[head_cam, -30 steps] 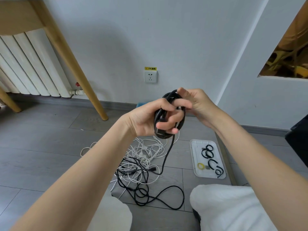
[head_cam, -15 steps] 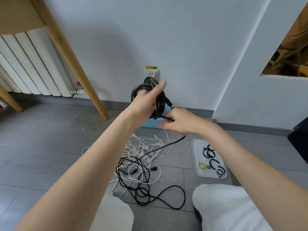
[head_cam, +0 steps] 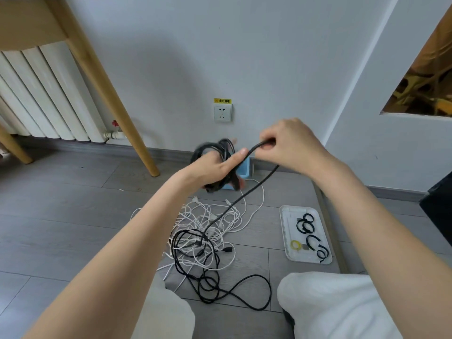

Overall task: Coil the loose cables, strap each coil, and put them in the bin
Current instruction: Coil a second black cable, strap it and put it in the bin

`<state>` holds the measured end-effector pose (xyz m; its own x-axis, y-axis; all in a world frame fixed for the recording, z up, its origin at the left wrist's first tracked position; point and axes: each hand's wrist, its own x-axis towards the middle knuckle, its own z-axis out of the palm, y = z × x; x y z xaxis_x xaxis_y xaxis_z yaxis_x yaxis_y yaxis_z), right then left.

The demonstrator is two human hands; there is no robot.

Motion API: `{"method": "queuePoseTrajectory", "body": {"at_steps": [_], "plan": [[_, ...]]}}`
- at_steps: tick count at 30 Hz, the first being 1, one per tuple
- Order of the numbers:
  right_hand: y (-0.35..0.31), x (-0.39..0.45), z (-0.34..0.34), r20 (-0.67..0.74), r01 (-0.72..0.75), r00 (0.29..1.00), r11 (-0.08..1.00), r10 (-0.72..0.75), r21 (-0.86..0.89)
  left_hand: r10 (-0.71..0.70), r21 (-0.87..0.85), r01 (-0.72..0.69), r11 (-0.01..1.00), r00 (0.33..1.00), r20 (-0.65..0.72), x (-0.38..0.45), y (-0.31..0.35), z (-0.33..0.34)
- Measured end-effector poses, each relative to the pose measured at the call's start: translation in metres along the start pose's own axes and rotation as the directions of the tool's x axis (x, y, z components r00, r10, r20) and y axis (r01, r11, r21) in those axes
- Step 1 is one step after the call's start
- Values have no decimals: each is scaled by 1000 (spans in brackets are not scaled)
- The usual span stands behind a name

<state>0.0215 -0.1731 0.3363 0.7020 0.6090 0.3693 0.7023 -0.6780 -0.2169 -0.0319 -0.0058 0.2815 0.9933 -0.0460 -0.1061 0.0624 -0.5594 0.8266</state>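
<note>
At far left a white radiator (head_cam: pixel 36 94) stands against the wall, with a slanted wooden leg (head_cam: pixel 105 94) crossing in front of it down to the grey floor (head_cam: pixel 61 216). Further right, a white socket (head_cam: pixel 222 113) sits on the wall under a small yellow label (head_cam: pixel 222 101). Below it the left hand (head_cam: pixel 215 167) is raised over the floor with a black coil (head_cam: pixel 215 152) looped around it; the thumb points up and right, while the fingers are blurred and partly hidden by the loops, so how tightly they close cannot be told, though the coil clearly hangs on this hand. Behind the coil, against the skirting, a light blue bin (head_cam: pixel 244 168) shows only in part. On the floor beneath lies a tangle of white cables (head_cam: pixel 220 223), with loose loops of black cable (head_cam: pixel 220 287) on top of it and nearer the knees. One black strand rises from this heap up to the right hand (head_cam: pixel 286 145), which pinches it between thumb and curled fingers just right of the coil, and the strand runs on from there to the left thumb. To the right of the heap a white tray (head_cam: pixel 286 238) lies flat on the floor holding several black straps (head_cam: pixel 308 223) and one yellow ring (head_cam: pixel 295 244). Two knees in pale trousers (head_cam: pixel 330 307) fill the lower edge.
</note>
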Motion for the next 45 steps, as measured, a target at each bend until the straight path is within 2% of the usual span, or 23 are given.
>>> {"method": "queuePoseTrajectory", "body": {"at_steps": [1, 3, 5, 6, 8, 10, 11, 12, 14, 15, 17, 19, 21, 23, 25, 27, 29, 31, 35, 39, 42, 44, 45], "plan": [[2, 0, -3, -95, 15, 995, 999, -12, 29, -64, -119, 83, 989, 986, 157, -7, 8, 4], [9, 0, -4, -241, 28, 971, 988, 10, 152, -67, -281, 212, 936, 891, 449, -19, 24, 7], [14, 2, -1, -318, -31, 939, 952, 132, 303, 49, -350, 201, 915, 806, 590, -23, 35, 6], [13, 4, 2, -294, -85, 933, 920, 208, 381, 119, -400, 179, 899, 780, 615, -23, 38, 5], [11, 2, 8, -82, -202, 953, 810, 293, 550, 285, -557, 135, 819, 746, 601, -24, 44, 4], [0, -9, 18, 258, -358, 934, 686, 249, 633, 475, -758, 136, 638, 705, 526, -22, 46, 3], [-5, -15, 24, 401, -415, 896, 685, 192, 599, 553, -839, 149, 523, 690, 467, -20, 46, 2], [-9, -18, 34, 510, -425, 850, 746, 134, 512, 598, -900, 153, 409, 699, 391, -18, 47, 2], [-14, -23, 49, 646, -401, 759, 841, 83, 363, 572, -975, 125, 184, 793, 209, -12, 48, -1], [-13, -23, 52, 686, -410, 723, 851, 83, 329, 485, -992, 57, 116, 868, 106, -9, 49, -3], [-13, -22, 51, 715, -414, 697, 848, 62, 330, 208, -983, -110, 148, 975, -78, -5, 49, -8], [-13, -22, 41, 701, -369, 713, 860, 19, 352, 29, -901, -208, 381, 977, -213, -1, 37, -15], [-11, -21, 28, 644, -285, 765, 900, 5, 331, -43, -741, -196, 643, 956, -291, 3, 16, -19], [-6, -18, 15, 564, -209, 826, 933, 7, 294, -28, -446, -115, 888, 953, -302, 3, -8, -22], [1, -15, 3, 438, -172, 899, 932, 16, 319, -47, -245, -3, 969, 979, -200, -1, -21, -22], [6, -13, -5, 276, -161, 960, 903, 49, 399, -82, -334, 82, 939, 997, 15, -8, -19, -16], [10, -11, -8, 168, -182, 980, 832, 108, 524, -79, -357, 148, 923, 977, 200, -15, -9, -10], [12, -11, -3, 103, -203, 979, 774, 177, 600, -54, -337, 167, 927, 946, 320, -17, -1, -6], [18, -13, 5, 41, -272, 945, 707, 326, 653, 44, -440, 184, 879, 888, 457, -18, 20, 1], [14, -15, 11, 169, -377, 910, 588, 377, 716, 206, -643, 221, 733, 829, 519, -21, 38, 4], [3, -16, 18, 420, -488, 869, 319, 260, 813, 422, -808, 209, 552, 766, 486, -20, 41, 6], [0, -20, 25, 483, -514, 858, 299, 177, 804, 525, -885, 226, 407, 734, 429, -15, 41, 9], [-1, -22, 28, 508, -533, 845, 320, 166, 783, 543, -914, 212, 346, 750, 379, -12, 41, 9]]}}
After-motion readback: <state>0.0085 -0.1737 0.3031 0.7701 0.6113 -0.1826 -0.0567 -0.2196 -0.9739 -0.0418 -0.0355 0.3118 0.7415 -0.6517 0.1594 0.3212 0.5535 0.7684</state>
